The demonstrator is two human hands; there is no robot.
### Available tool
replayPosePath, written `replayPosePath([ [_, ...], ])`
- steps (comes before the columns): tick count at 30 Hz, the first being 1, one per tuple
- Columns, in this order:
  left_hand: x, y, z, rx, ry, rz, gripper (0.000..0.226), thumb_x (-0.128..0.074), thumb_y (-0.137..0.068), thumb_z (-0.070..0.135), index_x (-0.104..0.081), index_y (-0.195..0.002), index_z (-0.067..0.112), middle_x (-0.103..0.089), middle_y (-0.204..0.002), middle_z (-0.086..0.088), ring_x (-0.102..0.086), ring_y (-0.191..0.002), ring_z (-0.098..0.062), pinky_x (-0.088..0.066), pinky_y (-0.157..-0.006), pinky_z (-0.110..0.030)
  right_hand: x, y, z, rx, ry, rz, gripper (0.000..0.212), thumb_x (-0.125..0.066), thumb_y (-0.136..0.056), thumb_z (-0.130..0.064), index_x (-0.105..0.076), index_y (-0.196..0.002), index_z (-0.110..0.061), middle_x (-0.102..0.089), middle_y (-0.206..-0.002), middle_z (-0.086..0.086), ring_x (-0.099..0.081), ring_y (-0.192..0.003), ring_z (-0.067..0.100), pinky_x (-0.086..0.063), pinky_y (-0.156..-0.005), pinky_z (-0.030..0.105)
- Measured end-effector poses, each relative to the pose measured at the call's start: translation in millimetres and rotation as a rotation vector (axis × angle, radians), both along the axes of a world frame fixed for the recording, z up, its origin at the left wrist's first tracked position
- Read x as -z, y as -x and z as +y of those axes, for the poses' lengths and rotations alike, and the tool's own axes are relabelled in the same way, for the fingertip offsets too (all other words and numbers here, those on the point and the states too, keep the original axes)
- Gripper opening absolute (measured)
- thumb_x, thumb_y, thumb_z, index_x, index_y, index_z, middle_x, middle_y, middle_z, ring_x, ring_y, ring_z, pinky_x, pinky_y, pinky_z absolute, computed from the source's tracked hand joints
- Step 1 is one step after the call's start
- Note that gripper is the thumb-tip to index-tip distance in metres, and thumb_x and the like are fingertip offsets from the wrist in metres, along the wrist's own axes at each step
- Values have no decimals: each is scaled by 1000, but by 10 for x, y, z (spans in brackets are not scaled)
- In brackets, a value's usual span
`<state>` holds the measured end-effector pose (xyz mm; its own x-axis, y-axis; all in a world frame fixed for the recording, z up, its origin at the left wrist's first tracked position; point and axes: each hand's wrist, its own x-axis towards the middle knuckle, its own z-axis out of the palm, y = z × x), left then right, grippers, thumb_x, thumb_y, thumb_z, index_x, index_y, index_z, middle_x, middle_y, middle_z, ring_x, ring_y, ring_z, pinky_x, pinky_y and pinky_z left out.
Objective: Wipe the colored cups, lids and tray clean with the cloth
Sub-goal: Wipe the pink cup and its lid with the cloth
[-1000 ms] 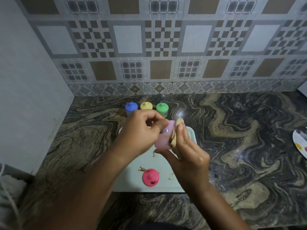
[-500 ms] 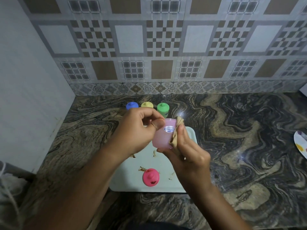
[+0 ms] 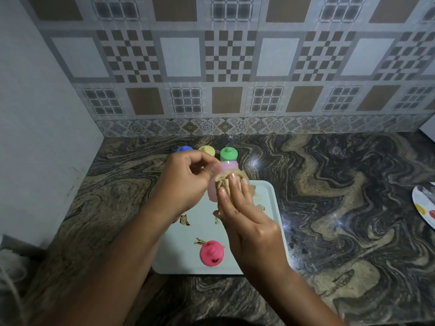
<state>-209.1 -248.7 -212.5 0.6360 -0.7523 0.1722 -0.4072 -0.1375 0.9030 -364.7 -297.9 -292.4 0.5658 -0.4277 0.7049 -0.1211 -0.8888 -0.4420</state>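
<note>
Right now my left hand (image 3: 186, 182) and right hand (image 3: 249, 229) are close together in the middle of the frame, both on the pink cup (image 3: 212, 192), which I hold up above the far end of the tray (image 3: 269, 198). The cup's long axis runs roughly up and down the frame, leaning a little to the right at the top. Its end with a paler band points toward the top of the frame, just in front of the green lid (image 3: 228, 154). I cannot tell whether that end is the mouth or the base. My left hand's curled fingers pinch the cup at its upper left side. My right hand grips the tan cloth (image 3: 226, 182), bunched against the cup's right side, with my fingers (image 3: 242, 187) laid over it and the thumb on its left edge.

Lower on the tray the pink lid (image 3: 212, 253) lies knob up, smeared brown, with brown smudges on the tray around it. Beside the green lid, the yellow lid (image 3: 207, 149) and blue lid (image 3: 184, 149) peek out above my left hand. A plate (image 3: 423, 203) with paint dabs shows at the right edge, on the marbled counter (image 3: 341, 208).
</note>
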Motion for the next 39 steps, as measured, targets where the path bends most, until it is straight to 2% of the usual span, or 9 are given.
replayPosePath([
  [5, 47, -129, -38, -33, 12, -43, 20, -72, -89, 17, -71, -78, 33, -75, -83, -1, -67, -78, -22, -55, -72, -32, 232, 86, 7, -88, -69, 29, 37, -57, -102, -17, -60, -137, -8, -54, -147, 11, -47, -140, 27, -42, -114, 33],
  [7, 100, -176, -54, -45, 22, -60, 16, -72, -89, 18, -72, -81, 32, -75, -86, 6, -68, -80, -15, -56, -75, -31, 308, 117, -2, -116, -154, 27, 38, -56, -103, -18, -58, -139, -8, -56, -146, 10, -48, -140, 23, -51, -106, 38],
  [11, 247, -228, -113, -28, 32, -67, 11, -75, -86, 16, -74, -85, 27, -72, -88, 16, -66, -79, -2, -54, -76, -21, 331, 130, -103, -53, -276, -62, 41, -70, -87, -2, -65, -129, 0, -61, -135, 1, -53, -133, 12, -43, -108, 19],
  [15, 450, -243, -202, -31, 21, -155, 8, -78, -82, 14, -76, -86, 21, -61, -90, 16, -60, -86, 2, -42, -76, -4, 338, 162, -261, 4, -541, -70, 41, -69, -88, -13, -66, -127, -3, -57, -133, -12, -48, -130, -8, -39, -105, 9],
  [21, 790, -258, -386, -28, -42, -234, 7, -77, -84, 16, -78, -90, 14, -66, -92, -3, -59, -75, -4, -43, -70, -7, 476, 31, -603, 125, -713, -59, 35, -71, -93, -14, -68, -127, -7, -69, -126, 7, -64, -121, 12, -50, -90, 7],
  [25, 973, -248, -586, 19, -127, -300, 10, -74, -85, 15, -79, -92, 11, -68, -90, -9, -61, -80, -19, -48, -74, -26, 653, -125, -915, 146, -581, -39, 42, -63, -93, -28, -67, -128, -6, -70, -126, 11, -65, -120, 18, -58, -95, 44],
  [29, 1145, -252, -869, 68, -206, -357, 10, -70, -86, 13, -79, -85, 8, -69, -82, -15, -59, -77, -24, -39, -67, -27, 738, -235, -1231, 212, -198, 129, 43, -51, -97, -27, -65, -127, 0, -66, -130, 22, -66, -118, 31, -54, -97, 36],
  [36, 1375, -207, -1458, 109, -312, -365, 16, -63, -85, 11, -77, -82, 5, -68, -87, -19, -61, -86, -31, -33, -72, -22, 889, -318, -1780, 273, -263, 182, 37, -57, -93, -15, -67, -124, 3, -64, -129, 28, -66, -116, 38, -58, -93, 46],
  [39, 1475, -160, -1740, 108, -348, -361, 18, -62, -87, 17, -77, -86, 7, -68, -88, -16, -64, -81, -30, -35, -68, -21, 890, -357, -1982, 273, -322, 190, 37, -56, -94, -18, -68, -123, 2, -65, -129, 24, -67, -116, 34, -56, -96, 39],
])
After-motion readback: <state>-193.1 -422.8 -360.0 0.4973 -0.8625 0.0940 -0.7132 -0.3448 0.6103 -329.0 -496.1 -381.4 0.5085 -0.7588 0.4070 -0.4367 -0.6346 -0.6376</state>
